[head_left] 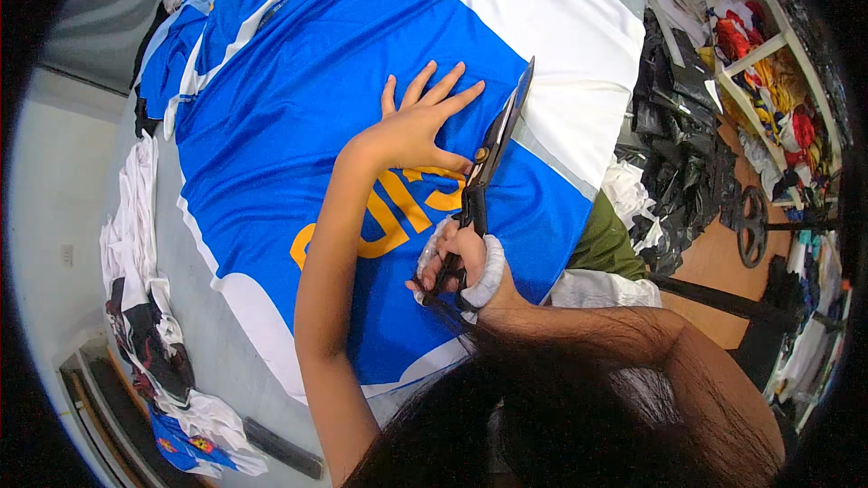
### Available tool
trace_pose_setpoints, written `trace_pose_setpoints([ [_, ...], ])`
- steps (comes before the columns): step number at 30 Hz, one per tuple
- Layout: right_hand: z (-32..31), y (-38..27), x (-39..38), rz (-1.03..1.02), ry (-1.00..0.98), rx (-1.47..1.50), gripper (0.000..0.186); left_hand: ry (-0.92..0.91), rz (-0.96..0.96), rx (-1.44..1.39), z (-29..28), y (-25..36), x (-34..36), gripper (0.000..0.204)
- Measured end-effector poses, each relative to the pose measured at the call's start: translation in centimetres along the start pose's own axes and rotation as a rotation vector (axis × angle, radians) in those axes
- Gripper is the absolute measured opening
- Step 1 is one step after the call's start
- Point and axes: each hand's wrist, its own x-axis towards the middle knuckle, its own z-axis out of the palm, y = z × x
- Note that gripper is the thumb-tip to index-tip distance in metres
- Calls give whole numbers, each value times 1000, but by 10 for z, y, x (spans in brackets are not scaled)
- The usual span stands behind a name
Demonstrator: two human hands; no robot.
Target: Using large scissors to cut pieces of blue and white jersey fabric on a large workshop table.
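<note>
Blue printed fabric (pixel 271 117) with white margins and orange lettering is spread over the table. My left hand (pixel 416 131) lies flat on it with fingers spread, its thumb close to the scissors' pivot. My right hand (pixel 466 262), wrapped at thumb and wrist with white padding, grips the handles of large black fabric scissors (pixel 488 158). Their blades point away from me along the border between the blue and the white fabric (pixel 565 45). The blades look nearly closed; whether cloth lies between them I cannot tell. Dark hair covers part of the lower view.
The grey table (pixel 244 343) carries a heap of white and dark cloth (pixel 149 334) along its left side, near a dark flat bar (pixel 282 447). Right of the table are black plastic bags (pixel 665 126), a dark wheel (pixel 751 226) and a shelf (pixel 755 54) full of coloured cloth.
</note>
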Motion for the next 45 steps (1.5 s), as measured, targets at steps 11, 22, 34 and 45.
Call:
trace_pose_setpoints([
  [11, 7, -10, 1, 27, 119, -149, 35, -1, 2, 6, -1, 1, -1, 103],
  [22, 3, -12, 2, -22, 92, -112, 36, -13, 0, 7, -2, 1, -1, 103],
  [34, 3, -12, 6, 46, 59, -138, 29, -7, 1, 6, -1, 0, -1, 104],
  [45, 0, -16, -2, 34, 67, -76, 35, -8, 1, -4, -3, 0, -1, 106],
])
